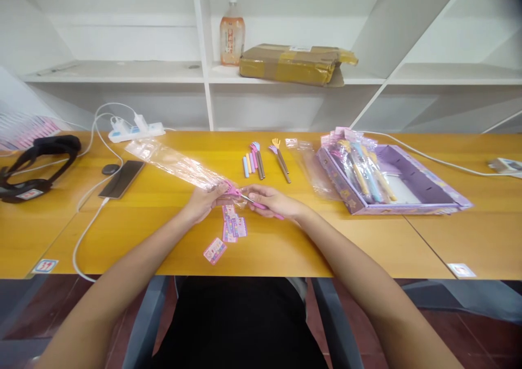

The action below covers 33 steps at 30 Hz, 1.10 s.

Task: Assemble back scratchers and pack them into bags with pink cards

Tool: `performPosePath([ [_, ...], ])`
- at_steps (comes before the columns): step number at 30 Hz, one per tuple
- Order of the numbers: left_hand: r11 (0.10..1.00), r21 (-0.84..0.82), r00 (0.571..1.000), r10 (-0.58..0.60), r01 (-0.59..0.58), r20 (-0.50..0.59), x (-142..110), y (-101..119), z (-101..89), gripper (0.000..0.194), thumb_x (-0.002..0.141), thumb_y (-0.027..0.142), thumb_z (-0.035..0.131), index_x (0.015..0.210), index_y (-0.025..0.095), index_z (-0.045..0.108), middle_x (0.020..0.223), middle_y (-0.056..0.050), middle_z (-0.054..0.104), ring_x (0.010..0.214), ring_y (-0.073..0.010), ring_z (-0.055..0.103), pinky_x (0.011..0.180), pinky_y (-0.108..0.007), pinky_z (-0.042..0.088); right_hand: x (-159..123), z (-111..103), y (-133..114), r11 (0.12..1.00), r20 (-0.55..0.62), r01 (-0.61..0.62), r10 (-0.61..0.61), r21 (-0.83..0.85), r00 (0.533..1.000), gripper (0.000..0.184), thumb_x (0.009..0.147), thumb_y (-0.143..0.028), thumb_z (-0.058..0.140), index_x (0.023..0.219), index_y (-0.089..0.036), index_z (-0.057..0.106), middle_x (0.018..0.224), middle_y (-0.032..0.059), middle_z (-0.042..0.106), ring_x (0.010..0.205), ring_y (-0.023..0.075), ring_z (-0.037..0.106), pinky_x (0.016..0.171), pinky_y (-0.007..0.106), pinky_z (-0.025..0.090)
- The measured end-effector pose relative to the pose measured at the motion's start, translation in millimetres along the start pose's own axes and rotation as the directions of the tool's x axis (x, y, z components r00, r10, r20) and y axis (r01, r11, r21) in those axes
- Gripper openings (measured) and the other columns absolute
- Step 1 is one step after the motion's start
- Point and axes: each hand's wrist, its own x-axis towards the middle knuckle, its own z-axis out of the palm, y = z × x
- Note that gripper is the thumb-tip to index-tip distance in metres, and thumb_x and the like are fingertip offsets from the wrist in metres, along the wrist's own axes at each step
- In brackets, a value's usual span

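- Nearest the table edge, small pink printed cards (229,229) lie scattered on the wooden table (285,249), one of them (214,250) a little apart toward the front.
- Just above the cards, the left hand (203,201) is closed around the open end of a long clear plastic sleeve (173,165), which stretches away to the left across the table.
- The right hand (274,200) pinches a pink stick tool (255,204) by its handle; the tool's head sits at the mouth of the sleeve, between the two hands.
- Beyond the hands, several loose stick tools (256,162) in blue, pink and brown lie side by side.
- To the right, a purple box (428,187) holds more packaged tools (362,168).
- On the left lie a dark phone (122,178) on a white cable, a power strip (136,130) and a black headset (36,165).
- Farthest back, a shelf carries a bottle (232,31) beside a taped cardboard parcel (296,63).
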Motion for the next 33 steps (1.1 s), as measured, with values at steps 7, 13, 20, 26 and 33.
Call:
performPosePath([
  [7,0.993,-0.043,0.987,0.103,-0.109,-0.12,6.5,12.7,-8.2,0.039,0.081,0.044,0.09,0.095,0.011,0.075,0.104,-0.015,0.081,0.091,-0.0256,0.08,0.086,-0.039,0.068,-4.8,-7.7,-11.7,0.998,-0.085,0.051,-0.049,0.023,0.995,0.042,0.098,-0.046,0.073,0.126,-0.016,0.066,0.076,-0.0008,0.067,0.053,0.0069,0.053,0.044,0.017,0.037],
  [13,0.957,-0.173,0.931,0.167,-0.231,-0.324,13.7,26.2,-23.1,0.02,0.097,0.031,0.074,0.096,0.011,0.074,0.104,-0.013,0.081,0.097,-0.0227,0.08,0.1,-0.042,0.064,-6.0,-26.7,-16.9,0.939,-0.286,0.291,-0.232,0.186,0.93,0.033,0.087,-0.034,0.085,0.115,-0.018,0.079,0.12,0.0124,0.077,0.114,0.0224,0.073,0.079,0.025,0.058],
  [20,0.947,-0.236,0.939,0.14,-0.22,-0.313,11.6,24.9,-17.4,0.019,0.099,0.03,0.072,0.091,0.013,0.073,0.093,-0.009,0.082,0.088,-0.0209,0.081,0.097,-0.04,0.065,-2.8,-31.3,-6.9,0.92,-0.303,0.341,-0.274,0.193,0.913,0.039,0.08,-0.035,0.093,0.113,-0.021,0.08,0.11,0.0079,0.079,0.105,0.0163,0.075,0.08,0.02,0.058],
  [26,0.962,-0.216,0.964,0.111,-0.165,-0.242,3.9,24.7,-6.0,0.019,0.098,0.032,0.073,0.092,0.014,0.074,0.093,-0.009,0.081,0.09,-0.0228,0.081,0.093,-0.042,0.067,1.5,-29.9,-2.3,0.943,-0.261,0.29,-0.242,0.161,0.934,0.053,0.057,-0.033,0.104,0.1,-0.019,0.076,0.08,-0.0022,0.072,0.069,0.0091,0.066,0.066,0.02,0.055],
  [33,0.993,-0.103,0.999,0.051,-0.05,0.004,-5.8,0.3,8.7,0.038,0.082,0.044,0.089,0.1,0.012,0.078,0.106,-0.016,0.08,0.097,-0.0291,0.079,0.084,-0.04,0.068,12.1,-14.7,4.0,0.975,-0.163,0.218,-0.209,0.04,0.964,0.057,0.056,-0.023,0.101,0.105,-0.02,0.074,0.085,-0.0042,0.069,0.072,0.0096,0.064,0.07,0.023,0.055],
])
